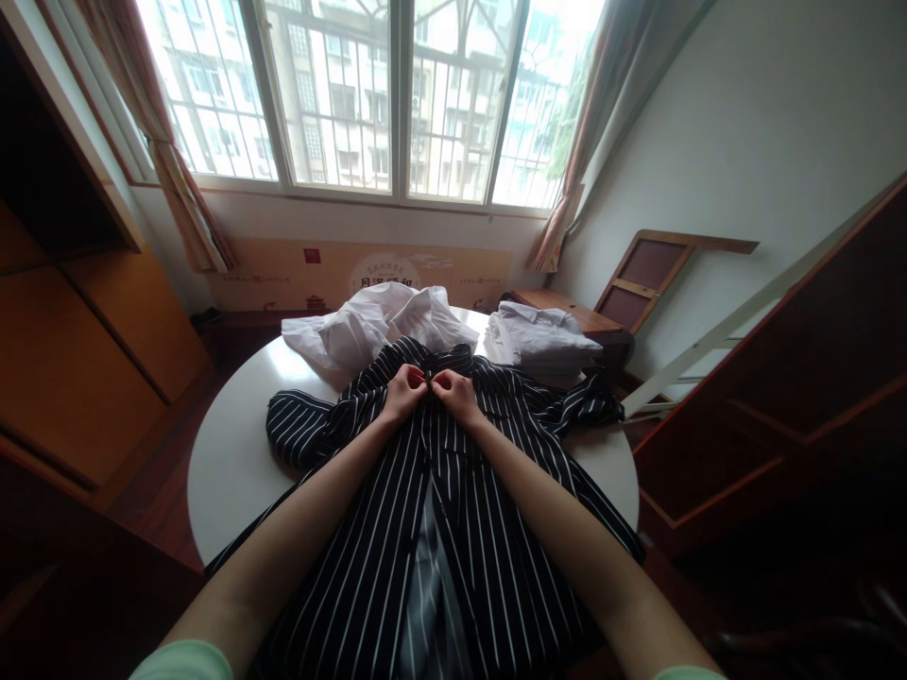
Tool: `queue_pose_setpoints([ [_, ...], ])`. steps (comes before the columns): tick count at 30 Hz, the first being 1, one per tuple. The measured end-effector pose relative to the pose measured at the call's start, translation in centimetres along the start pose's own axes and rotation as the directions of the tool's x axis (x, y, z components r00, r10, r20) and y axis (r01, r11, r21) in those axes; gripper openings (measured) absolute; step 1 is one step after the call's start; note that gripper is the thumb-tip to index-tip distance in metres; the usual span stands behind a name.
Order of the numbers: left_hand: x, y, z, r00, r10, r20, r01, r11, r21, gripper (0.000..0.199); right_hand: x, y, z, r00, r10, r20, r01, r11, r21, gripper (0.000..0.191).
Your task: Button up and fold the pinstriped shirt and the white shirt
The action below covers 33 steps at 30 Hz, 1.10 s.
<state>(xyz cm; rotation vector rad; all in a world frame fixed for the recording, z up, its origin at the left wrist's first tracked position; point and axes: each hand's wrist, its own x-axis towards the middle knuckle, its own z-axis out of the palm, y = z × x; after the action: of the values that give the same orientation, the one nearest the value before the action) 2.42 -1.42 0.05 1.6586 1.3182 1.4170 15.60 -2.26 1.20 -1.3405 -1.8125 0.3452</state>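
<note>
While both forearms (326, 501) reach forward over the cloth, my left hand (405, 389) and my right hand (455, 394) come together at the upper front of a black striped shirt (460, 510), just below its collar (449, 356). Each hand has thumb and forefinger pinched on the front edge, the fingertips so close that I cannot tell whether they touch, nor whether a button lies between them. The shirt is spread under my hands on a round white table (227, 463), its hem running back toward me past the near edge. Nearer me than my hands, the front edges part in a narrow gap, with greyish cloth (427, 567) showing inside. One sleeve (298, 425) lies bent to the left of my left hand; the other stretches out to the right of my right hand, bunched at its end. Just beyond my hands and a little left sits a loose heap of white cloth (361, 331); beyond my right hand stands a stack of folded white garments (539, 335). Farther ahead, a printed beige panel (283, 264) stands below a barred window (340, 104), with curtains (170, 161) at either side.
</note>
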Motion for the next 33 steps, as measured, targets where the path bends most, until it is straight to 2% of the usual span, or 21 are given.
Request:
queue_pose_setpoints([
  [20,-0.02,-0.21,-0.09,1.000,0.016,0.005,-0.016,0.998,-0.060,0.020,0.12,0.32,0.19,0.999,0.019,0.026,-0.019,1.000,0.007,0.003],
  [27,-0.01,-0.04,-0.05,1.000,0.009,0.008,-0.009,0.999,-0.052,0.017,0.11,0.12,0.12,0.998,-0.011,0.054,0.014,0.998,-0.053,0.007],
  [33,-0.01,0.15,-0.07,0.999,0.002,0.032,-0.001,0.999,-0.038,0.016,0.12,0.28,0.32,1.000,-0.010,0.017,0.012,0.998,-0.067,0.007],
])
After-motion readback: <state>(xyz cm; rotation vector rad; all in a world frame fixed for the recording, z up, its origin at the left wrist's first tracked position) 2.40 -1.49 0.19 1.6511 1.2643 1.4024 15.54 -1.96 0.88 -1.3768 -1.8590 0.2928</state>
